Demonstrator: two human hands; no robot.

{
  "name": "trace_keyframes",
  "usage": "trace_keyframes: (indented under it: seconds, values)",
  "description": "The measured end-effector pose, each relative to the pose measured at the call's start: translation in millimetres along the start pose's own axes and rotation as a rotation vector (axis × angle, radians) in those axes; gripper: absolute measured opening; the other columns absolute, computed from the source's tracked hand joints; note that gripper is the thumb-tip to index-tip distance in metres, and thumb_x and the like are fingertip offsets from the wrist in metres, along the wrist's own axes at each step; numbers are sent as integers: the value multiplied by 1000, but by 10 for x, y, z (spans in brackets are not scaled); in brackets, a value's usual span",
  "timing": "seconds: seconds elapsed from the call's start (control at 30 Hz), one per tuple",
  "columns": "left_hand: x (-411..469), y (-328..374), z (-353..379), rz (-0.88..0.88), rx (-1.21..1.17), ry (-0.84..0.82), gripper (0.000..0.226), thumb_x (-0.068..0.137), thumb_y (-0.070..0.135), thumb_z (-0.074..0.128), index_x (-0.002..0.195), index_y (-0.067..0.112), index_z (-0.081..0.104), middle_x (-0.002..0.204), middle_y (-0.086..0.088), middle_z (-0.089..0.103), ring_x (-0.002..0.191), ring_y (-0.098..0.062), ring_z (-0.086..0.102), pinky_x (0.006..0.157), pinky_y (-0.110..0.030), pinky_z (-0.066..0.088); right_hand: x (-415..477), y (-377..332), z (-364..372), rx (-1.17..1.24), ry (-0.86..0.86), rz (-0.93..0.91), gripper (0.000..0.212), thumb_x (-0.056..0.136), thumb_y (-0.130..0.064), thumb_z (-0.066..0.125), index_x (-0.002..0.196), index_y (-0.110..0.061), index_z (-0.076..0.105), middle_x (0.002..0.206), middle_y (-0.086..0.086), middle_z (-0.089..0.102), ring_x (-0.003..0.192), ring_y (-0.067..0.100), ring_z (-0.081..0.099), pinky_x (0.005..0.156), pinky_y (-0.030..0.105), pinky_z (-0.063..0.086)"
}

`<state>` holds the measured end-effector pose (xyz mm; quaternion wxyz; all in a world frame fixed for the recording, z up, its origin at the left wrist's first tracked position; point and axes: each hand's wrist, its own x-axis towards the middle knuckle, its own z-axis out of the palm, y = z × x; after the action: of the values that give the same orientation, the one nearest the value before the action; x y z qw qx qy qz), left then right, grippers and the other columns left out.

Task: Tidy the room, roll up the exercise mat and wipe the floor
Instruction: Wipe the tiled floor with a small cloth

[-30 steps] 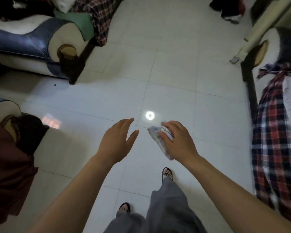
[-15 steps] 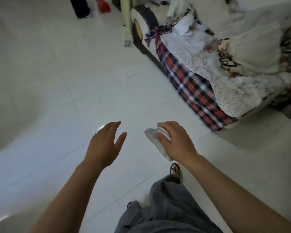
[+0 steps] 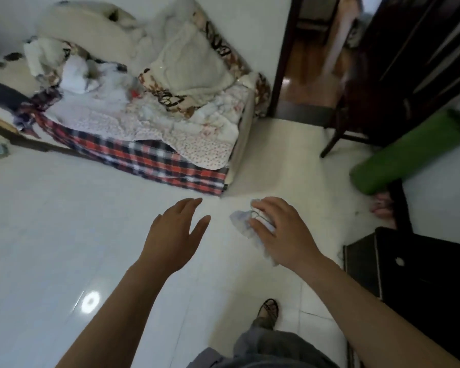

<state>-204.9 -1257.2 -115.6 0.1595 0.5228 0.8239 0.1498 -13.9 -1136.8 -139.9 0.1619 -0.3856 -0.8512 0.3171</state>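
Observation:
My right hand (image 3: 284, 232) is closed around a crumpled pale cloth (image 3: 243, 221), held above the white tiled floor (image 3: 51, 235). My left hand (image 3: 175, 232) hovers beside it to the left, fingers apart and holding nothing. A rolled-up green exercise mat (image 3: 404, 152) leans at the right, against dark furniture. My foot in a sandal (image 3: 268, 310) stands on the floor below the hands.
A sofa (image 3: 154, 107) piled with blankets, cushions and a red plaid cover stands at the upper left. A doorway (image 3: 311, 62) opens at the top right beside a dark wooden cabinet (image 3: 420, 62). A black box (image 3: 409, 272) sits at the right. A pink slipper (image 3: 383, 205) lies under the mat.
My view has swung to the right: the sofa slid left, and the doorway, green mat and black box came into sight. Both hands kept their pose, with the cloth still in the right one.

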Motion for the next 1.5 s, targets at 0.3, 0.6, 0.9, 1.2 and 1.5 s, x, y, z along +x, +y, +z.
trace_keyframes:
  seconds: [0.3,0.6,0.9,1.2,1.5]
  values:
    - [1791,1789,567,317,-55,-123,50,93,44,40,135,17,43,137,-5,48,110,-26,56,96,-43,44,426,1578,-1365,-37,236,273,51,84,-54,38,118,-21,58,124,-4,53,113,13,49,93,18,29]
    - [3153,2260,858,436,34,-235,56,93,54,30,138,22,39,141,0,43,124,-21,46,102,-42,39,1408,2364,-1692,34,335,356,55,81,-56,35,118,-22,57,123,-2,54,111,16,50,96,26,38]
    - [5215,2536,742,546,43,-302,67,86,62,21,137,21,39,141,-2,44,124,-21,46,100,-46,40,3059,2748,-2102,30,410,425,41,85,-43,45,119,-22,56,121,-4,54,109,12,50,93,21,35]
    - [6741,3331,698,716,108,-321,55,92,51,30,138,23,39,142,-1,42,124,-22,46,102,-41,39,4176,3291,-2754,22,549,425,50,88,-51,41,113,-12,60,111,5,61,100,14,57,90,31,49]
    - [8180,4486,1284,812,155,-367,57,91,56,28,139,25,36,143,1,41,127,-18,43,103,-47,39,5003,4577,-3542,19,636,497,43,87,-46,47,115,-16,59,115,0,59,103,11,53,91,27,44]
